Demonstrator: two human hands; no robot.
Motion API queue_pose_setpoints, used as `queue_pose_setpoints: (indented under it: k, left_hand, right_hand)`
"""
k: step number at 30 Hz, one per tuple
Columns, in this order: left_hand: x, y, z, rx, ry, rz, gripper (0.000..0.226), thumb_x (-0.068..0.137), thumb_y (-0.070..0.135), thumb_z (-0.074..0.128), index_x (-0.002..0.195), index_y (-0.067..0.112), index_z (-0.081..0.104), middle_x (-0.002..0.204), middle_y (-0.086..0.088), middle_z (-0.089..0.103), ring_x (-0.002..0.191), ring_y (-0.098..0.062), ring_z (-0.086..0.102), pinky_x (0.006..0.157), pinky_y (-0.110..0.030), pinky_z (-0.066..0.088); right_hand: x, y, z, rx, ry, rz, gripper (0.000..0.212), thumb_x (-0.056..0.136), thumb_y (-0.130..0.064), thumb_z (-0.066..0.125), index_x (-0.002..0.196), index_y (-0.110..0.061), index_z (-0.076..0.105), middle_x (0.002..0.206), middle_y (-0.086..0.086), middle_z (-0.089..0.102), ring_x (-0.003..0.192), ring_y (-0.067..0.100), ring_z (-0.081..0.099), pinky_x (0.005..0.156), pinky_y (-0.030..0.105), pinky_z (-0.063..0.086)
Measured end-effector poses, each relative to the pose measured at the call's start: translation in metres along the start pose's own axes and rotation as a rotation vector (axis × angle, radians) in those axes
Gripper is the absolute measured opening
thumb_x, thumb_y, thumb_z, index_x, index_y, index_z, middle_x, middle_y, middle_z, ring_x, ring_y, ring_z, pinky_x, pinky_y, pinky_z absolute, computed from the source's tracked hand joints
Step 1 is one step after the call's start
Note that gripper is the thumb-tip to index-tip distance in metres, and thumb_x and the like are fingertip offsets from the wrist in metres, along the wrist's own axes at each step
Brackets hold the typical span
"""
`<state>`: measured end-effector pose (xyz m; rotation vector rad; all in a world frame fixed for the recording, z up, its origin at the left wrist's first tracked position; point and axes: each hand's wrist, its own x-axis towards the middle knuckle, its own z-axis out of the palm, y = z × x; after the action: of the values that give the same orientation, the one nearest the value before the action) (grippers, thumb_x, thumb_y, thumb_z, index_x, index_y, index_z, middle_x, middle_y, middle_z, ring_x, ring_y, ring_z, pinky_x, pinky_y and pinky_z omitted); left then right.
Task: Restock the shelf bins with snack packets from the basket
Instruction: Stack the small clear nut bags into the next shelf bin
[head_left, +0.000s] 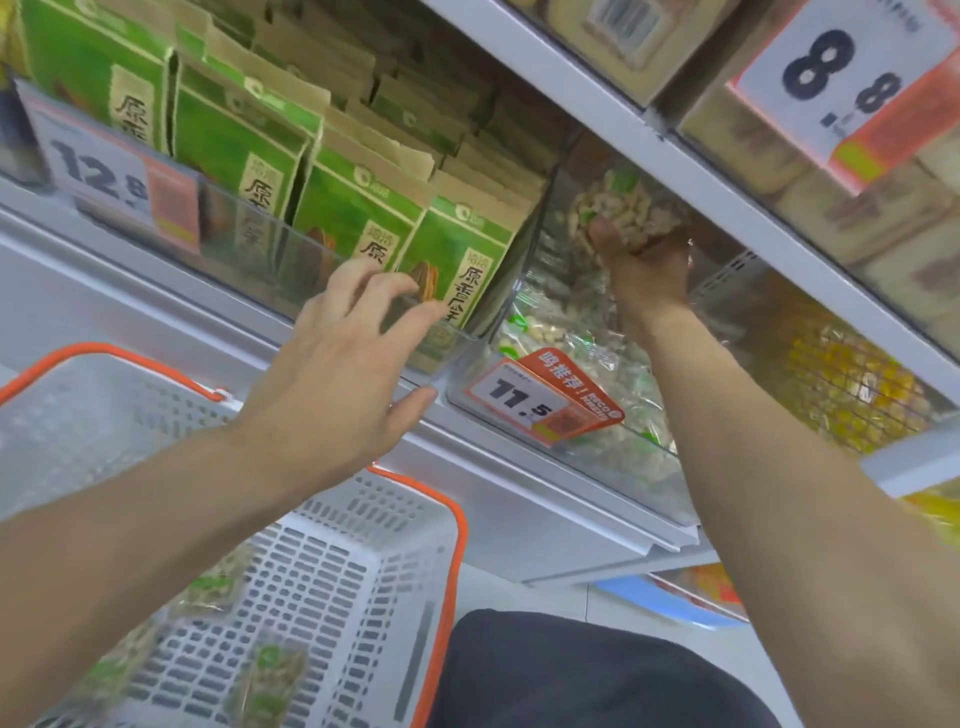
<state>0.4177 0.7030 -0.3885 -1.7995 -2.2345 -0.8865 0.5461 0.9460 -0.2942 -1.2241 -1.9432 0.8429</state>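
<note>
— How many packets are left in the basket?

— Three clear packets of nuts with green labels (270, 675) show through the bottom of the white perforated plastic basket with an orange rim (363, 561); the left forearm crosses over part of it, so there may be more under the arm that I cannot see.

— And in the hands?

— One. The right hand (644, 265) grips a clear packet of pale nuts with a green label (618, 208), fingers curled round its lower end. It is raised inside the clear plastic shelf bin with the 11.5 price tag (613, 457), close under the white metal shelf above (675, 156). The packet stands roughly upright, long axis running up toward that shelf.

— The other hand?

— The left hand (343, 364) holds nothing: fingers spread and lightly bent, tips at the front edge of the neighbouring clear bin of green and brown paper snack bags (457, 260), thumb near the shelf rail.

— Any room in the bin?

— More clear nut packets (561, 338) lie low in it, heaped; the exact number is unreadable. Open space sits above them, around the raised packet. The bin's left wall is just beside the paper bags.
</note>
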Motion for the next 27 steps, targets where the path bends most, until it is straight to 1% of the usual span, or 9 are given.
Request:
queue_pose_setpoints:
  k: [3, 7, 10, 14, 16, 19, 23, 25, 27]
  left_hand:
    - [0.001, -0.002, 0.0, 0.006, 0.008, 0.007, 0.064, 0.08, 0.04, 0.072, 0.135, 0.014, 0.054, 0.129, -0.013, 0.051, 0.128, -0.038, 0.036, 0.098, -0.056, 0.044]
    - [0.002, -0.005, 0.0, 0.016, 0.018, 0.021, 0.061, 0.079, 0.039, 0.072, 0.132, 0.015, 0.056, 0.126, -0.012, 0.051, 0.126, -0.037, 0.038, 0.095, -0.056, 0.046]
    - [0.002, -0.004, 0.0, 0.014, 0.021, 0.016, 0.061, 0.078, 0.038, 0.072, 0.132, 0.015, 0.057, 0.125, -0.012, 0.052, 0.125, -0.037, 0.039, 0.092, -0.056, 0.047]
    - [0.002, -0.005, 0.0, 0.023, 0.029, 0.024, 0.06, 0.079, 0.038, 0.071, 0.133, 0.015, 0.056, 0.124, -0.01, 0.052, 0.125, -0.036, 0.039, 0.091, -0.054, 0.048]
    - [0.002, -0.006, 0.0, 0.025, 0.03, 0.024, 0.06, 0.079, 0.038, 0.07, 0.133, 0.015, 0.056, 0.124, -0.01, 0.052, 0.125, -0.036, 0.039, 0.09, -0.053, 0.048]
    - [0.002, -0.006, 0.001, 0.023, 0.033, 0.026, 0.061, 0.079, 0.037, 0.071, 0.133, 0.015, 0.056, 0.124, -0.01, 0.052, 0.125, -0.036, 0.039, 0.09, -0.054, 0.049]
    - [0.001, -0.008, 0.0, 0.025, 0.024, 0.033, 0.061, 0.079, 0.037, 0.071, 0.134, 0.017, 0.055, 0.125, -0.009, 0.053, 0.126, -0.036, 0.039, 0.09, -0.053, 0.049]
    - [0.0, -0.01, -0.001, 0.026, 0.021, 0.045, 0.062, 0.079, 0.037, 0.072, 0.135, 0.018, 0.054, 0.126, -0.008, 0.053, 0.127, -0.035, 0.04, 0.091, -0.053, 0.048]
    - [0.0, -0.012, -0.003, 0.032, 0.014, 0.055, 0.065, 0.078, 0.036, 0.073, 0.137, 0.019, 0.053, 0.128, -0.009, 0.053, 0.128, -0.035, 0.04, 0.091, -0.053, 0.048]
  right_hand:
    - [0.021, 0.004, 0.003, -0.08, -0.03, -0.026, 0.064, 0.095, -0.023, 0.067, 0.143, -0.002, 0.03, 0.127, -0.002, 0.047, 0.115, 0.006, 0.043, 0.074, -0.011, 0.029]
    - [0.037, 0.004, 0.008, -0.231, -0.108, -0.041, 0.077, 0.093, -0.047, 0.063, 0.149, -0.008, 0.026, 0.147, 0.003, 0.047, 0.135, 0.017, 0.044, 0.107, 0.015, 0.029]
    - [0.046, -0.002, 0.009, -0.295, -0.102, -0.018, 0.078, 0.093, -0.046, 0.064, 0.151, -0.009, 0.028, 0.153, 0.005, 0.041, 0.14, 0.021, 0.039, 0.102, 0.013, 0.023]
    - [0.048, 0.003, 0.007, -0.267, -0.077, 0.002, 0.084, 0.09, -0.051, 0.066, 0.153, -0.012, 0.026, 0.155, 0.007, 0.038, 0.142, 0.023, 0.038, 0.116, 0.033, 0.031]
    - [0.049, 0.006, 0.007, -0.279, -0.066, 0.015, 0.083, 0.089, -0.054, 0.066, 0.151, -0.014, 0.029, 0.152, 0.006, 0.041, 0.141, 0.023, 0.04, 0.116, 0.034, 0.033]
    - [0.055, 0.004, 0.006, -0.409, -0.058, 0.037, 0.072, 0.091, -0.052, 0.064, 0.143, -0.009, 0.04, 0.139, 0.005, 0.05, 0.135, 0.024, 0.045, 0.104, 0.021, 0.034]
    - [0.051, 0.0, 0.011, -0.425, 0.025, -0.001, 0.053, 0.087, -0.052, 0.069, 0.112, -0.007, 0.055, 0.093, -0.001, 0.051, 0.101, 0.022, 0.056, 0.078, 0.019, 0.033]
    - [0.043, 0.001, 0.013, -0.418, 0.079, -0.034, 0.057, 0.085, -0.052, 0.071, 0.114, -0.004, 0.056, 0.097, 0.005, 0.055, 0.098, 0.021, 0.057, 0.074, 0.018, 0.032]
    - [0.035, 0.003, 0.013, -0.365, 0.124, -0.027, 0.067, 0.086, -0.047, 0.072, 0.13, -0.003, 0.048, 0.122, 0.015, 0.06, 0.119, 0.027, 0.056, 0.087, 0.021, 0.036]
